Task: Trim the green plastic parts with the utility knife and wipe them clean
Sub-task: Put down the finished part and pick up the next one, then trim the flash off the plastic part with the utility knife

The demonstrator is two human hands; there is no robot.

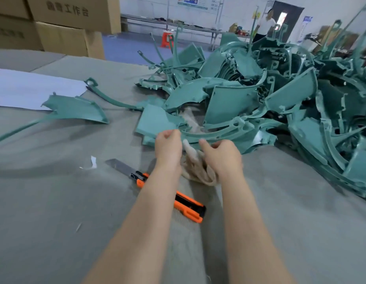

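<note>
Beside cloth (198, 171), left hand (168, 147), right hand (223, 155), both curled

I am looking at a heap of plastic parts (260, 103), all one plain teal-green. The utility knife (188, 209) is showing an orange body with black panels and a dull silver blade. The cloth (198, 171) is looking pale beige. The table cover (55, 222) is lying plain grey-green, the paper sheet (30, 89) is showing white, and the cardboard boxes (75, 15) are showing brown with dark printed characters
</note>
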